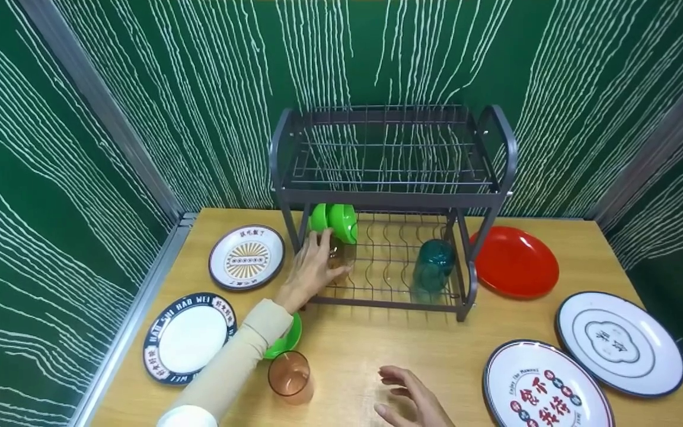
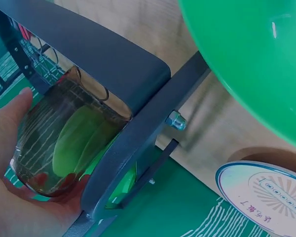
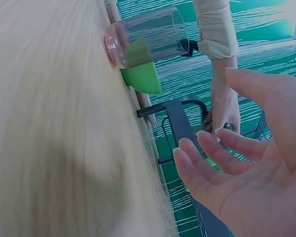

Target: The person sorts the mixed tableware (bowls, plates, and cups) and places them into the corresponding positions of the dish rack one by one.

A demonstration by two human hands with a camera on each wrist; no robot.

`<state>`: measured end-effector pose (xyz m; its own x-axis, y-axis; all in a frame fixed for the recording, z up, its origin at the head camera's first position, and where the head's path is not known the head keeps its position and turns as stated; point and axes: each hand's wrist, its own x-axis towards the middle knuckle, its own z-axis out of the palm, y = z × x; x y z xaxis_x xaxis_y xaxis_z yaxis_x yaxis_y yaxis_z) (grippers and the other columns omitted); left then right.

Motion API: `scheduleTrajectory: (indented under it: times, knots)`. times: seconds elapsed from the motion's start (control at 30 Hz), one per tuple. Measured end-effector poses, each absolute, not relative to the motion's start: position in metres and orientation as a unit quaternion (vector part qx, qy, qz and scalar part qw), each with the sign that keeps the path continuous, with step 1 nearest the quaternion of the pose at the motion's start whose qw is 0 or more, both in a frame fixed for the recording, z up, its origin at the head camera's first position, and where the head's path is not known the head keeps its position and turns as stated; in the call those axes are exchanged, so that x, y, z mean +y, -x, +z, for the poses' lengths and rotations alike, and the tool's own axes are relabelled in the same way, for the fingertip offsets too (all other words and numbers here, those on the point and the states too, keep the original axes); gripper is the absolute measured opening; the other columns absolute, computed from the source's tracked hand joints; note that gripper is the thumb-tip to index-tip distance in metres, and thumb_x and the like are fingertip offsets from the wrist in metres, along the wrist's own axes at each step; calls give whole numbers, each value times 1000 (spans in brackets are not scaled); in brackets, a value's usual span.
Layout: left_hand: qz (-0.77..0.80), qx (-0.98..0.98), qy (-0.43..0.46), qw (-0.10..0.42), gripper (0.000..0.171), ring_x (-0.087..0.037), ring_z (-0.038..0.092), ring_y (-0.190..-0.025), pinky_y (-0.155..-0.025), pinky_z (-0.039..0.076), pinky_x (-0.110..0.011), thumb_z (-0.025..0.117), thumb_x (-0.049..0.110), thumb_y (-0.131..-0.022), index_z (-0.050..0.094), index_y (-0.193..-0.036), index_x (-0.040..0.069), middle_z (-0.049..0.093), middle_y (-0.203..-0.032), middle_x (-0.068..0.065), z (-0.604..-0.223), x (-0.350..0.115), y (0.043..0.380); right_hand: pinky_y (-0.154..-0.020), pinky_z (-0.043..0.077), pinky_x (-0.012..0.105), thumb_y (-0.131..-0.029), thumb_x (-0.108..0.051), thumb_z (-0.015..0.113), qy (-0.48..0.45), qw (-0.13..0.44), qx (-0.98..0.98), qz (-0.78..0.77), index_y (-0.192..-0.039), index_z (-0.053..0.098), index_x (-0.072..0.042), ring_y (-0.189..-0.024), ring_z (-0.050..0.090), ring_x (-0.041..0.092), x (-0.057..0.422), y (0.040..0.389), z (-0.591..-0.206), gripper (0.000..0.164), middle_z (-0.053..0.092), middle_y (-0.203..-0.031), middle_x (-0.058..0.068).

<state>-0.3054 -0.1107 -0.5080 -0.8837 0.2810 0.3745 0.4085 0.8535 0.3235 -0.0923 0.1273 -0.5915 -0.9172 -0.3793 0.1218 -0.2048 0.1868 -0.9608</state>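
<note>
My left hand [image 1: 310, 271] is at the left end of the lower tier of a dark dish rack [image 1: 389, 200]. Its thumb and fingers hold a clear brownish glass [image 2: 66, 143], which sits inside the rack frame. Two green bowls [image 1: 342, 222] stand on edge just behind that glass. Over the table near its front edge, my right hand [image 1: 411, 396] hovers with loosely bent fingers and holds nothing. To its left stands an orange-brown glass [image 1: 291, 379], upright. Another green bowl [image 1: 289, 339] lies behind that glass, partly hidden by my left forearm.
A teal glass [image 1: 435, 264] stands at the rack's lower right. Left of the rack lie a sunburst-patterned plate [image 1: 246, 258] and a dark-rimmed plate [image 1: 192, 337]. On the right are a red plate [image 1: 516, 263] and two white printed plates [image 1: 620, 344]. Green walls surround the table.
</note>
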Motion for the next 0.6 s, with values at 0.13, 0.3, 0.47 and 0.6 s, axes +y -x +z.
scheduleTrajectory:
  times: [0.13,0.3,0.47,0.6]
  knots:
    - [-195,-950,182,161,84,-30,53,-103,-79,52,-46,76,45,-76,37,-140,5,45,-122,-19,-511,-111,304,-91,47,43,-90,-19,66,187,80,764,-612,-133,45,-13,-112,53,35,128,92,-592,49,52,-127,17]
    - [-198,-948,189,164,82,-34,49,-112,-82,50,-50,76,41,-78,37,-141,5,42,-127,-21,-511,-111,302,-91,47,43,-90,-20,66,192,76,763,-612,-133,45,-13,-112,53,36,129,92,-591,48,52,-127,18]
    - [-189,-950,191,160,80,-38,48,-113,-82,50,-53,77,36,-79,38,-141,4,39,-132,-27,-509,-112,300,-91,47,45,-90,-21,67,178,83,763,-616,-133,46,-10,-112,53,37,129,92,-590,49,52,-126,19]
    - [-153,-952,198,177,77,-40,51,-107,-78,52,-50,76,34,-80,39,-139,3,40,-131,-30,-508,-111,300,-92,46,44,-89,-23,67,168,95,761,-619,-132,47,-9,-113,52,37,130,92,-589,50,52,-127,19]
